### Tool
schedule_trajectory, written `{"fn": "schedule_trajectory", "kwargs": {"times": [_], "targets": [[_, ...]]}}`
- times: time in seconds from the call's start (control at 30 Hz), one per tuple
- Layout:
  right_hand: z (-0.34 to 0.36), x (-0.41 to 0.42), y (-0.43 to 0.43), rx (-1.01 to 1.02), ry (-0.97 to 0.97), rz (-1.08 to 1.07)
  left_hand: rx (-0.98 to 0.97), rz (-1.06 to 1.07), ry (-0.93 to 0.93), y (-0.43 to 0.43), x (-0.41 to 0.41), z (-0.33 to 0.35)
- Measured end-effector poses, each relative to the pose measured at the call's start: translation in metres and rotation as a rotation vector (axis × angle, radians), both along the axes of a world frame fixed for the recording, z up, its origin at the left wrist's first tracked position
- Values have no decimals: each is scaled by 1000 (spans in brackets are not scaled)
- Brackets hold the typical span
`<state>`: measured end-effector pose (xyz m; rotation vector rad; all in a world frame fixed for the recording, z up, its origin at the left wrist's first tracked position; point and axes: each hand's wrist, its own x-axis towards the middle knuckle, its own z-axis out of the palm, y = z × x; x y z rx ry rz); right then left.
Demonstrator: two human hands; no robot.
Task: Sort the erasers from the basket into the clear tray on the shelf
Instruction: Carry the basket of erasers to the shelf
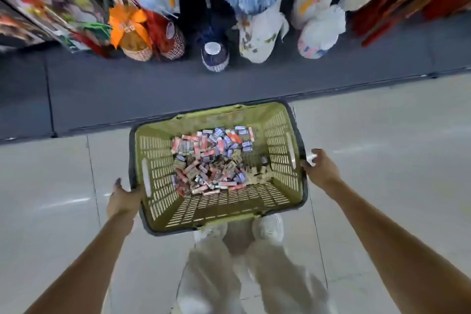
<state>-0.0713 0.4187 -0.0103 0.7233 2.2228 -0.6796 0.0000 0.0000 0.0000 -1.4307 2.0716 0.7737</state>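
A yellow-green slatted basket (280, 135) with a dark rim hangs above the floor in front of me. Its bottom is covered with several small wrapped erasers (211, 158) in red, blue and brown sleeves. My left hand (125, 199) grips the basket's left rim near the front corner. My right hand (319, 168) grips the right rim, thumb up. No clear tray is in sight.
A dark low shelf base (153, 89) runs across the view beyond the basket. Above it stand wrapped bouquets, woven baskets (137, 52) and white bags (260, 41). Pale floor tiles (382, 135) lie below; my shoes (269, 227) show under the basket.
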Motion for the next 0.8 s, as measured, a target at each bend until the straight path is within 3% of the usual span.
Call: {"fn": "schedule_trajectory", "kwargs": {"times": [0.17,0.4,0.63,0.8], "targets": [[-45,-1,-8,-86,20,-204,195,333,73,-11,-4,-45],[13,36,11,-220,107,-487,238,284,127,-7,-19,16],[188,121,63,-111,199,-779,241,-160,155,49,-38,174],[320,181,105,-26,295,-1033,170,-598,336,127,-70,303]]}}
